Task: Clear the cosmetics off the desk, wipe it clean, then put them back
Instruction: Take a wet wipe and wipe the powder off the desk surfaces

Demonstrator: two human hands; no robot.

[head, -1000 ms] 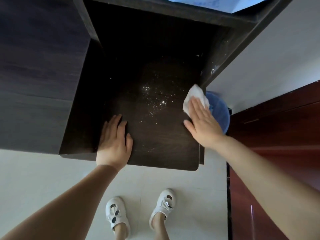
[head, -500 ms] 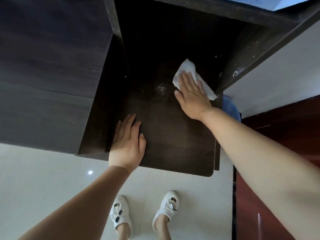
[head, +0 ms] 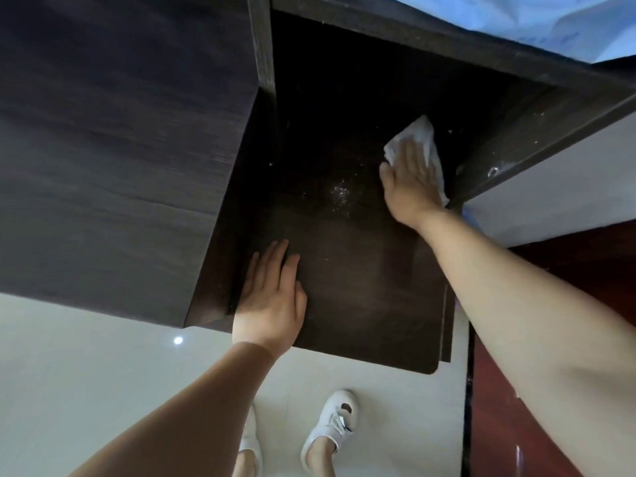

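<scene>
On the desk (head: 361, 287), a wipe (head: 418, 137).

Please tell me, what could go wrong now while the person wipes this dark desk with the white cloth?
1. The white specks lie left of the right hand and its white cloth; the strokes may miss them or only smear them.
2. The cloth is close to the desk's right edge, so dust may be pushed off onto the floor.

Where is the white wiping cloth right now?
The white cloth lies under the right hand at the desk's far right, beside the side panel.
</scene>
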